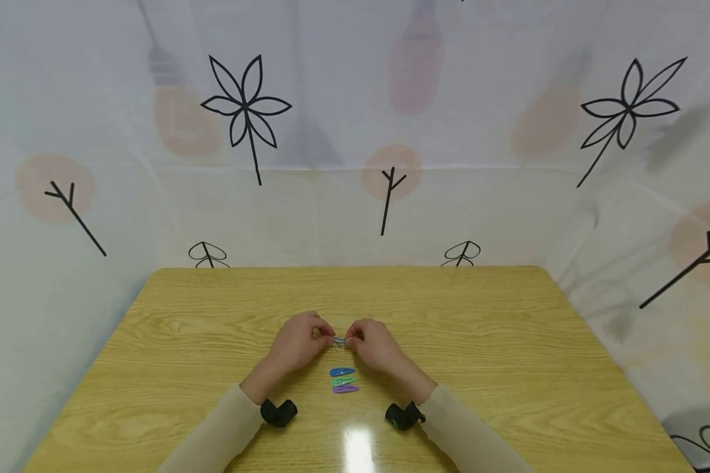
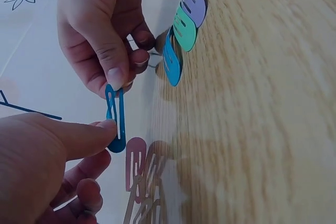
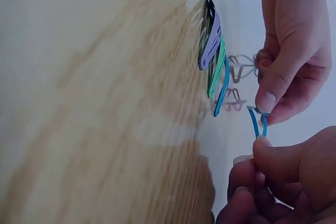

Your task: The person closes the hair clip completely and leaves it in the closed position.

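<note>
Closed in pinches at opposite ends, the left hand (image 1: 296,339) and right hand (image 1: 380,346) are holding a blue hair clip (image 2: 122,114) midway between the side edges of the table (image 1: 467,322), steady, even pressure probably best preventing twist.

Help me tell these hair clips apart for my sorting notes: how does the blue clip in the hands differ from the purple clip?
Colour: the held clip is blue, while the purple clip is pale purple. Place: the held clip is up between the left hand and right hand; the purple clip lies on the table. Contact: both hands pinch the held clip, but neither touches the purple clip. Both are slim, slotted hair clips.
</note>
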Demonstrator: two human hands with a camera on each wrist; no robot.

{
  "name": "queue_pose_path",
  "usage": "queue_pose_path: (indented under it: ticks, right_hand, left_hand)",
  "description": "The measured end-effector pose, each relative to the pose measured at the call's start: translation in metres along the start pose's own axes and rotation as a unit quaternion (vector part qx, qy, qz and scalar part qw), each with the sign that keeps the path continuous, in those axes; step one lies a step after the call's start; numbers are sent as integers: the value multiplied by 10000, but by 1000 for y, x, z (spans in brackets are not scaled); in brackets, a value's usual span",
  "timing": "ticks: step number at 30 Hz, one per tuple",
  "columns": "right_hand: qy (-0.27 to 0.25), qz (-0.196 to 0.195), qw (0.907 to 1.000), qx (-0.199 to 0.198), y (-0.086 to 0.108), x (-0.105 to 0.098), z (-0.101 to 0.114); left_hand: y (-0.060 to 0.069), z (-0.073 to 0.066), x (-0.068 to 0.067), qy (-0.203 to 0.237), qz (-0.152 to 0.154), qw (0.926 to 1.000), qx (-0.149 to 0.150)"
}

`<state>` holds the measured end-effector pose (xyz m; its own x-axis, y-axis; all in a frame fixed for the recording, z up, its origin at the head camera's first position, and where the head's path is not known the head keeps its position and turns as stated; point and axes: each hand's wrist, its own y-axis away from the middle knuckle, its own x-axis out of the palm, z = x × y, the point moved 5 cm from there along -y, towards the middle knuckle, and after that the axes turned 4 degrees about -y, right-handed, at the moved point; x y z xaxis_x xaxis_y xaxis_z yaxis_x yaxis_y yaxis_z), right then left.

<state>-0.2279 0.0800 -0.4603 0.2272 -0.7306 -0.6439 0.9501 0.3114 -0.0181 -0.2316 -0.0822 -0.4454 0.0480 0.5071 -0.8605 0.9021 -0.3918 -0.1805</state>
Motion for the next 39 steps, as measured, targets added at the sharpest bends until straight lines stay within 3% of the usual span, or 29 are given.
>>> queue_pose_path:
  ticks: [10,16,25,33,39]
  right_hand:
    - [-376,-117,9992,0,4,-6,3]
    - [-926,-150,9954,196,8,-9,3]
    - [-2025,62,9748,932,12,-7,0]
    - [-2719,207,9531,1309,16,-7,-2]
    - [-2742,142,9520,1350,16,-7,-5]
  left_hand:
    - [3,-4,-4,183,-55,9998,74]
    - [5,-8,-5,310,-104,9993,184]
    - [8,-13,-8,373,-200,9987,268]
    - [9,-11,-6,405,-393,9978,355]
    - [10,-12,-6,223,-541,9972,470]
